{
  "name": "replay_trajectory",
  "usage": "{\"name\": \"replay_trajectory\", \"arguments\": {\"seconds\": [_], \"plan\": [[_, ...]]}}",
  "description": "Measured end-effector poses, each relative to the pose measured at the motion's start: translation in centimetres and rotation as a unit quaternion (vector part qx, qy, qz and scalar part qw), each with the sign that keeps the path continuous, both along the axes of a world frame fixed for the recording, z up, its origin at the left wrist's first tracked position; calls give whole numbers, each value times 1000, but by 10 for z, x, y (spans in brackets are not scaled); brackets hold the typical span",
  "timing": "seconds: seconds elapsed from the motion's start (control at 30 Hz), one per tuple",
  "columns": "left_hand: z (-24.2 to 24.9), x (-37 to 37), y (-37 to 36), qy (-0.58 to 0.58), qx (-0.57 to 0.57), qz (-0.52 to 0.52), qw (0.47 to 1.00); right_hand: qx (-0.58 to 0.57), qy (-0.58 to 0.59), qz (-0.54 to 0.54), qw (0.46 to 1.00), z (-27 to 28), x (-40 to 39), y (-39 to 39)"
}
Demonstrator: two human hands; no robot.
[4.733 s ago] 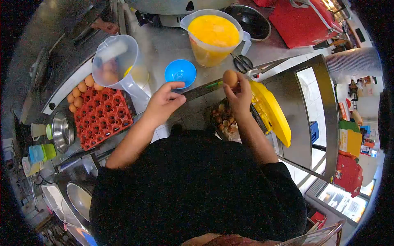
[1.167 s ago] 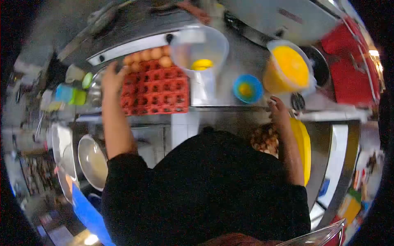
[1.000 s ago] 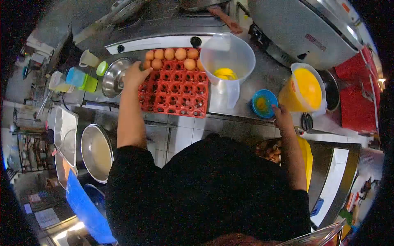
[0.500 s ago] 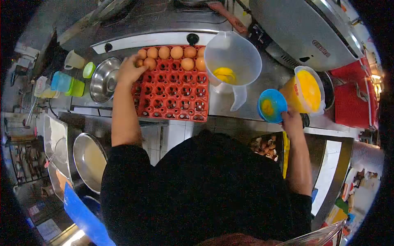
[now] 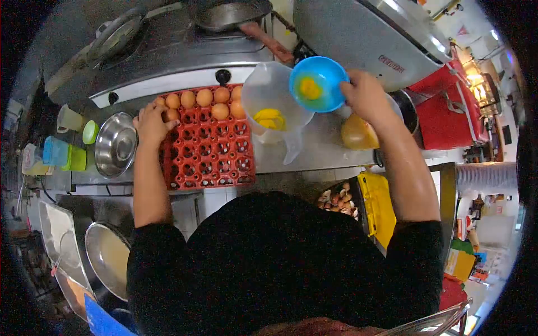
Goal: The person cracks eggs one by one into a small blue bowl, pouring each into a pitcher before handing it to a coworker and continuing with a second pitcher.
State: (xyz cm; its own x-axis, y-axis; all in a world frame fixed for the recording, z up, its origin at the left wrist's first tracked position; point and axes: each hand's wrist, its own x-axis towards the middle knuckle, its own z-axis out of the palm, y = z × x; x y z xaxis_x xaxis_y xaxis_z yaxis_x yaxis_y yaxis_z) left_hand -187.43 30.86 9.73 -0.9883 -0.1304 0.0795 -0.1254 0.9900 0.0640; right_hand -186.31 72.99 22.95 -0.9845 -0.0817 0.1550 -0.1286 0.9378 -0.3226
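Note:
My left hand [image 5: 150, 124] is at the left end of a red egg tray [image 5: 210, 182], its fingers curled around a brown egg [image 5: 170, 115]. Several more brown eggs [image 5: 204, 97] sit in the far rows; the nearer cups hold none. With my right hand [image 5: 365, 98] I grip a blue bowl [image 5: 330, 101] by its right side. A yolk [image 5: 310, 88] and some clear liquid lie in it. The bowl is raised over the right rim of a translucent pitcher [image 5: 263, 84], which has yolks [image 5: 270, 119] at its bottom. My right forearm partly hides a second container [image 5: 358, 133] of yellow egg.
A steel bowl [image 5: 116, 144] stands left of the tray, near green and blue cups [image 5: 56, 151]. Below the counter, a bin of eggshells [image 5: 339, 200] has yellow material [image 5: 376, 204] beside it. A grey appliance [image 5: 358, 45] and red bag [image 5: 448, 112] are at the right.
My right hand has lifted the blue bowl up and leftward, from beside the egg container to the pitcher's rim. My left hand stays at the eggs. The whole view has shifted.

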Motion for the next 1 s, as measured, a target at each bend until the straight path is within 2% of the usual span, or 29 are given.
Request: {"name": "replay_trajectory", "arguments": {"seconds": [0.2,0.27,0.3,0.4,0.53,0.57,0.6,0.63,0.73,0.83,0.87,0.97,1.0], "plan": [[7,2,1,21,-1,-27,999,170,94,73,978,-12,-11,-51],[5,2,-1,34,-7,-36,999,236,138,108,956,-24,-10,-60],[6,3,0,36,2,-32,999,337,156,137,918,-25,-8,-64],[8,2,0,57,27,-25,998,316,272,245,875,-35,-10,-63],[9,2,-4,99,60,-18,993,294,326,297,848,-32,-13,-63],[11,3,-4,106,72,-14,992,284,303,276,867,-32,-14,-62],[14,3,-3,102,130,6,986,273,278,254,885,-32,-16,-60],[19,3,-2,97,187,25,977,262,253,231,902,-32,-18,-60],[6,-5,-11,141,314,23,939,111,93,26,989,-23,-14,-64],[7,-6,-7,157,468,9,870,-109,50,18,993,-36,-25,-35],[11,-5,-3,149,525,8,838,-160,38,1,986,-42,-24,-25],[14,2,10,103,745,-7,660,-299,1,-35,953,-57,-8,6],[18,7,16,94,771,-31,629,-338,-11,-35,940,-63,6,19]]}}
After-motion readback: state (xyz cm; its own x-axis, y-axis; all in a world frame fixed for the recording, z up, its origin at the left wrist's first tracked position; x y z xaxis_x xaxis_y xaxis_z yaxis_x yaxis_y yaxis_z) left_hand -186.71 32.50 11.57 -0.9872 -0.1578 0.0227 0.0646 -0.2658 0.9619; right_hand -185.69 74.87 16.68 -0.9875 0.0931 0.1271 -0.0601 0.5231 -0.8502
